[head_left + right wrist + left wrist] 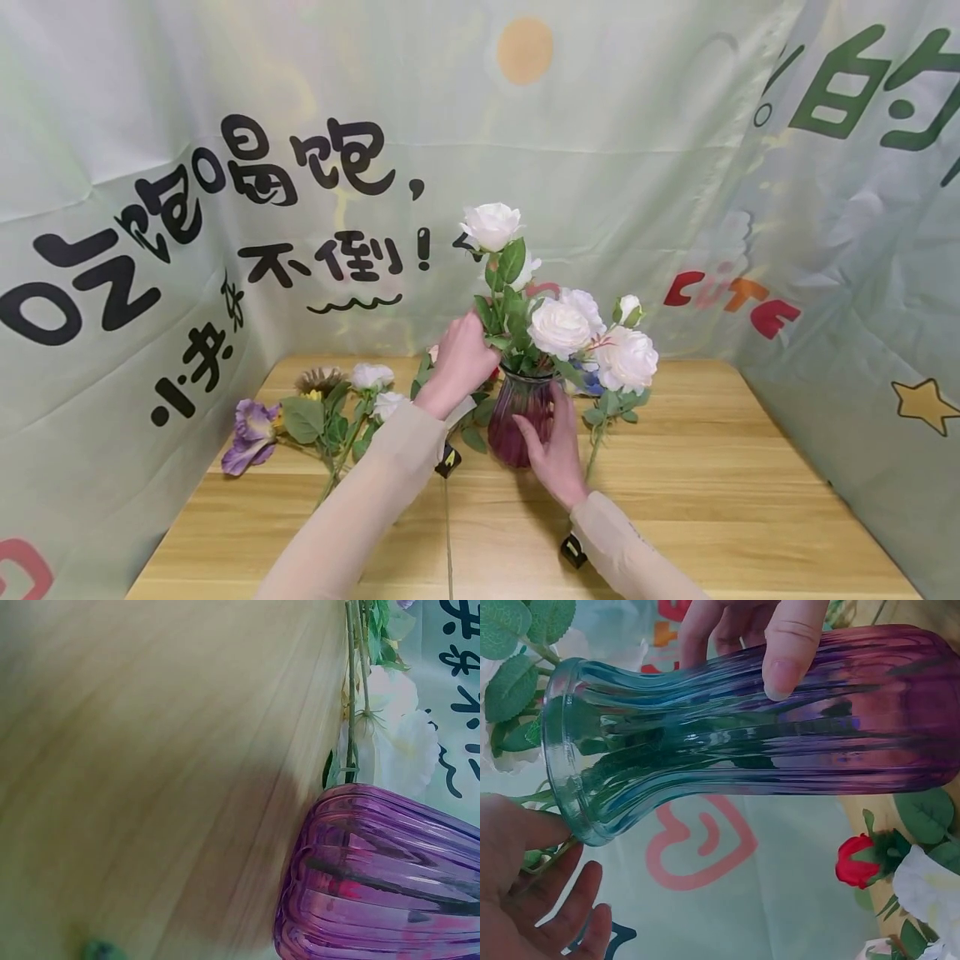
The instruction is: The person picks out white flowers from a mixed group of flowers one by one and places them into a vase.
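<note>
A ribbed glass vase point(517, 414), purple at the base and clear at the neck, stands on the wooden table point(697, 500) and holds a bunch of white roses point(561, 327). My left hand point(463, 360) grips the green stems and leaves just above the vase's rim. In the left wrist view this hand point(521, 900) sits beside the rim point(561, 750) with stems against the thumb. My right hand point(557, 446) holds the vase's side, its thumb point(789, 649) pressed on the glass. The right wrist view shows only the purple base point(375, 892).
Loose flowers lie on the table's left side: a purple iris point(251, 432), white roses point(372, 377) and a brown seed head point(318, 379). A red rosebud point(853, 861) lies behind the vase. A printed green cloth point(150, 250) walls in the table on three sides.
</note>
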Demonstrator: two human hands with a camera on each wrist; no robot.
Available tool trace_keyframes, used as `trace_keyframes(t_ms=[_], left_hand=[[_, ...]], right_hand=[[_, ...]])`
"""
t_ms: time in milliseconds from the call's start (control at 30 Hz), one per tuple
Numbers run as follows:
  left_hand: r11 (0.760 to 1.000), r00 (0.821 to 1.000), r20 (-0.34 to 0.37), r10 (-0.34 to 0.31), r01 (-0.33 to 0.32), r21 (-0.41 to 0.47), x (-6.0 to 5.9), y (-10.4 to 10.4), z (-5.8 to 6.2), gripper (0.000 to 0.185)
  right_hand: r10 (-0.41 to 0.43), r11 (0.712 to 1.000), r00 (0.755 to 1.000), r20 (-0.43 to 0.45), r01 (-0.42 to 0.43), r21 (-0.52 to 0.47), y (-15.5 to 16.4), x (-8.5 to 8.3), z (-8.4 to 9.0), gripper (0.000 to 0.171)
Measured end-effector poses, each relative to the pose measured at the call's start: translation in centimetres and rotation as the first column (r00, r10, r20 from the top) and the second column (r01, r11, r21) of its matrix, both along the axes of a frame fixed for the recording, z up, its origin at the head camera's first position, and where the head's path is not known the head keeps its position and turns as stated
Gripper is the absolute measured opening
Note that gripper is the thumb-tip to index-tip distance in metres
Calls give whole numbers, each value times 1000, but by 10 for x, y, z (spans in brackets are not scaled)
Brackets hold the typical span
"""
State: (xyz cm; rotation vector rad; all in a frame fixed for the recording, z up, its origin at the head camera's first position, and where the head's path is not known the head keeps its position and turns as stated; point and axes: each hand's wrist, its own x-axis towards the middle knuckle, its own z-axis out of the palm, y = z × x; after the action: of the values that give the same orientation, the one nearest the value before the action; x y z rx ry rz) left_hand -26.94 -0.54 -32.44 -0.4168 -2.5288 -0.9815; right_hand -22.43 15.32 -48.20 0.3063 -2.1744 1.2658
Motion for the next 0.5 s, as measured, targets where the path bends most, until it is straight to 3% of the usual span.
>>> trace_keyframes(t_ms=[133,267,500], left_hand=[[1000,999,33,-29,28,11,-3,0,-3,32],[994,995,58,-80,75,82,-3,-3,-7,40],[957,979,100,-176,146,251,2,-10,-11,61]], right_hand=[[3,1000,1000,-15,-3,-6,-1,1,1,77],[5,1000,1000,-19,-5,-10,-2,1,1,77],[2,1000,1000,-17,-2,-14,-1,0,-1,76]])
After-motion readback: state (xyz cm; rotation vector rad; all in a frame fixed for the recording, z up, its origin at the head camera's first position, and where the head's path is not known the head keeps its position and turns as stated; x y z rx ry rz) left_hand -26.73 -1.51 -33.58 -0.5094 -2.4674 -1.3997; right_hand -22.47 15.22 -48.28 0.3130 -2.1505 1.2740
